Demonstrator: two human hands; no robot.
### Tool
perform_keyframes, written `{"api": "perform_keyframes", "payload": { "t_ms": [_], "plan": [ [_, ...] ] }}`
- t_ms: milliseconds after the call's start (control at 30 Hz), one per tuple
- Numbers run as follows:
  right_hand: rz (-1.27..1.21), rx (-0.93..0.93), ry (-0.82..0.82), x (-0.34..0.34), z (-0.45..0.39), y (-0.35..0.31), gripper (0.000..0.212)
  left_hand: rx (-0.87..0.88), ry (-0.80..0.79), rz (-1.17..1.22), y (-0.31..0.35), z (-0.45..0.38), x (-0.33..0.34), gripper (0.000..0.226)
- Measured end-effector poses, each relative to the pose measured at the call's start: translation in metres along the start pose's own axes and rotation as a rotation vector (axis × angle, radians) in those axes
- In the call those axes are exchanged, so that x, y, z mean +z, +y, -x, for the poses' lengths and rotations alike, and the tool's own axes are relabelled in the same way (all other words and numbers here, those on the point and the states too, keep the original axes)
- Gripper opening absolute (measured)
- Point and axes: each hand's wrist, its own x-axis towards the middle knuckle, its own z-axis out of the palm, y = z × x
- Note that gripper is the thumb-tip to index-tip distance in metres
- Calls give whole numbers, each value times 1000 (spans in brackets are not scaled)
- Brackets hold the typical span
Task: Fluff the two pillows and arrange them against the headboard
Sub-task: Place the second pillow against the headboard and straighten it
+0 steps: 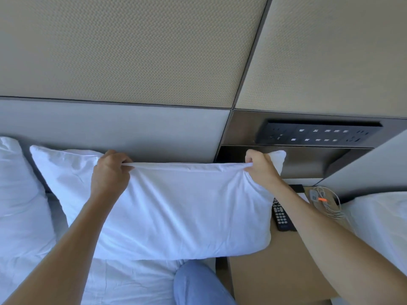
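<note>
Head-camera view: a person's left hand (110, 172) and right hand (261, 167) each clench a bunch of fabric along the top edge of a white pillow (176, 208), pulling the pillowcase taut in a straight ridge between the two fists. Both forearms reach in from the bottom of the frame, bare to the edge of view. The pillow is held up on its long side in front of the grey padded headboard (132, 128), its lower edge resting on the white bed sheet (132, 280); whether its back touches the headboard cannot be told. The pillow's right end overhangs the bed and juts past the headboard's right edge, in front of a dark recessed niche. A second white pillow (17, 183) lies to the left of the held pillow, against the headboard, with a dark gap between the two. Below the held pillow, a knee in blue jeans (198, 282) presses at the side of the bed. To the pillow's right stands a tan bedside table (275, 271) carrying a black remote control (282, 216), partly hidden by the right forearm, and a coil of white cable with an orange-tipped plug (323, 199). Above the table, right of the headboard, a black panel of switches and sockets (317, 135) is set in the wall. Another white-covered bed (383, 223) fills the far right.
</note>
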Motion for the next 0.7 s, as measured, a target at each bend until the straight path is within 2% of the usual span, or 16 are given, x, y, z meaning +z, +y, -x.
{"api": "perform_keyframes", "payload": {
  "t_ms": [100, 233, 333, 500, 700],
  "plan": [
    [-147, -98, 148, -16, 4, -8, 27, -21, 60, 1, -2, -5, -6, 14],
    [-196, -117, 255, -29, 4, -25, 22, -57, 155, 21, 8, -20, -13, 12],
    [-205, -117, 259, -26, 0, -24, 29, -63, 202, 107, 12, -25, -15, 16],
    [-217, -11, 255, -13, -5, -1, 35, 2, 229, 150, 22, -23, -4, 24],
    [-253, -36, 278, -17, -18, -2, 26, -21, 255, 179, 25, -30, -7, 27]
  ]
}}
